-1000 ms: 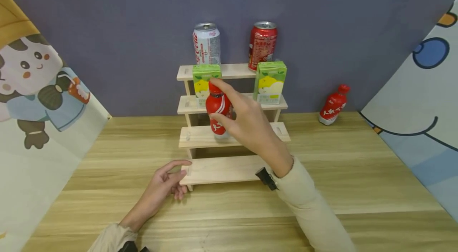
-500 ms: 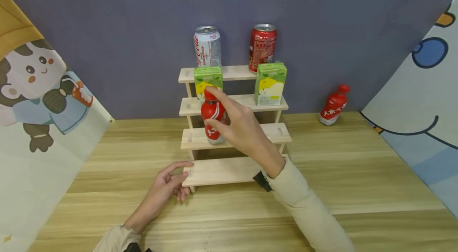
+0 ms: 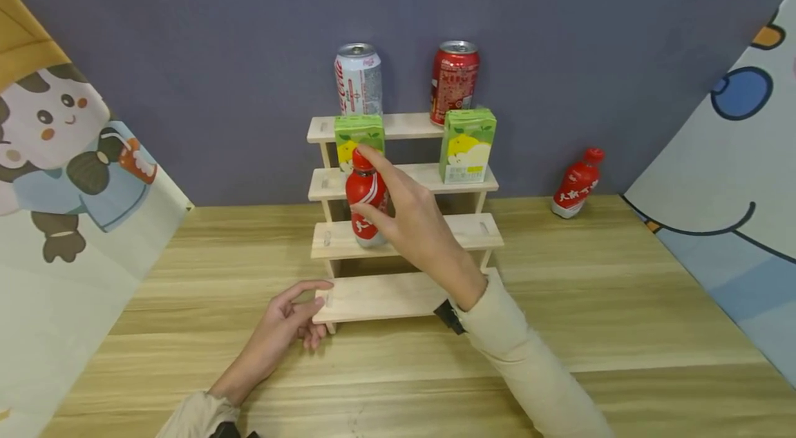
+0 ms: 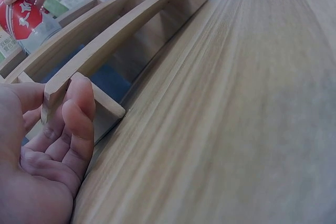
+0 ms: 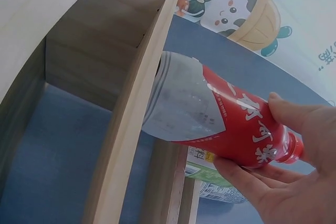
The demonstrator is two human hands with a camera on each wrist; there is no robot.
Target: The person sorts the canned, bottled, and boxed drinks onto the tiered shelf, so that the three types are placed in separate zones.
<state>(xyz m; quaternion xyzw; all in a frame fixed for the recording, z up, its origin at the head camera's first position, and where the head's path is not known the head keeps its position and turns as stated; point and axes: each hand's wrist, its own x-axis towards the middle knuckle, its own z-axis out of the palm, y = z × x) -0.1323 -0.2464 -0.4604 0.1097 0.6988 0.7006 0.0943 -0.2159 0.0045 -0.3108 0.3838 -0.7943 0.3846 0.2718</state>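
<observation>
A red bottle (image 3: 367, 193) with a white base stands upright at the left part of the second step from the bottom of a wooden tiered shelf (image 3: 385, 296). My right hand (image 3: 417, 217) holds it from the right, thumb in front and a finger up at the cap. In the right wrist view the bottle's base (image 5: 178, 95) is right at the board's edge. My left hand (image 3: 282, 320) pinches the left end of the lowest step. From the left wrist view, its thumb and fingers (image 4: 81, 98) lie on either side of the board's corner.
On the top step stand a white cola can (image 3: 359, 82) and a red cola can (image 3: 456, 82). One step down are two green juice boxes (image 3: 468, 148), the left one (image 3: 348, 134) partly behind the bottle. Another red bottle (image 3: 575, 186) stands on the table at right, near the back wall.
My right hand has shifted the bottle a little to the left along its step. The left hand keeps its grip on the lowest step.
</observation>
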